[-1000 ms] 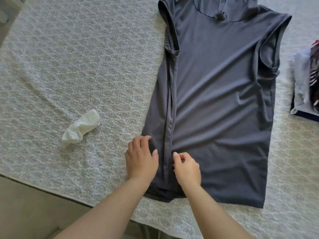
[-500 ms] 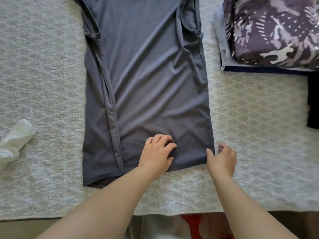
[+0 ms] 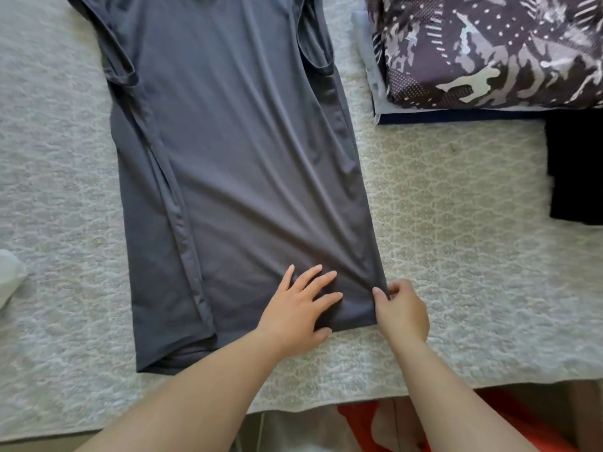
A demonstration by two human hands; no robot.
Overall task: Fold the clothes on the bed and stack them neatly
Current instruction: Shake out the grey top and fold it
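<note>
A dark grey sleeveless shirt (image 3: pixel 235 164) lies flat on the bed, its left side folded inward along a long seam. My left hand (image 3: pixel 298 308) presses flat with spread fingers on the shirt near its bottom hem. My right hand (image 3: pixel 403 309) pinches the shirt's lower right corner between thumb and fingers. A stack of folded clothes (image 3: pixel 489 50), topped by a purple patterned garment, sits at the upper right.
The bed wears a pale lace-patterned cover (image 3: pixel 456 239). A black folded garment (image 3: pixel 576 168) lies at the right edge. A crumpled white cloth (image 3: pixel 8 275) shows at the far left. Something red (image 3: pixel 368 422) sits on the floor below the bed's near edge.
My view shifted right along the shirt. My left hand moved from the left fold to the lower middle and spread flat; my right hand reached the lower right corner and took hold of it.
</note>
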